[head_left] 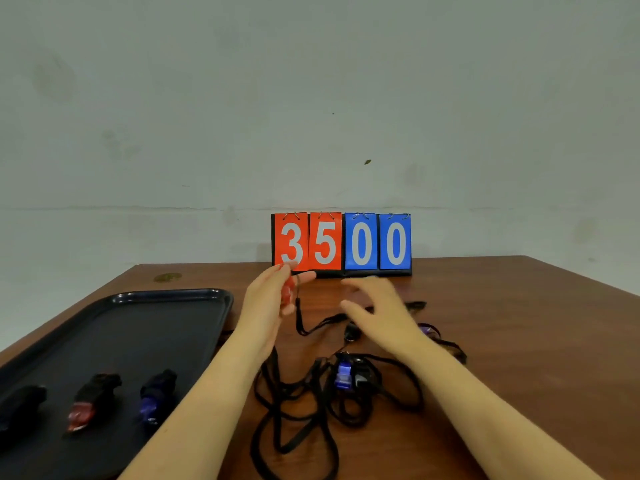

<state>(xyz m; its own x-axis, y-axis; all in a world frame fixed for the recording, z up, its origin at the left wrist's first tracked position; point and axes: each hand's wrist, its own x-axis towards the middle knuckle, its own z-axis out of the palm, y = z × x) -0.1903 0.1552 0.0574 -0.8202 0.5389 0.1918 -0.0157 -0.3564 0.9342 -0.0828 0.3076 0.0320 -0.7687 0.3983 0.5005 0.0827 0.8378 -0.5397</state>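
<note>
My left hand (268, 303) is raised above the table and holds a red whistle (287, 294), whose black lanyard (301, 323) hangs down to the tabletop. Just to its right, my right hand (377, 310) hovers with fingers spread and relaxed, holding nothing; it is blurred. Below the hands lies a tangle of black lanyards (311, 403) with a blue whistle (343, 375) in it. A purple whistle (427, 330) peeks out behind my right wrist. A black tray (145, 327) at the left holds three whistles wrapped in their cords: a black one (20, 405), a red one (91, 400) and a blue one (156, 394).
A flip scoreboard (341, 242) reading 35 in red and 00 in blue stands at the back of the brown wooden table (519, 341), against a pale wall. A small yellowish mark (167, 277) sits on the table's far left corner.
</note>
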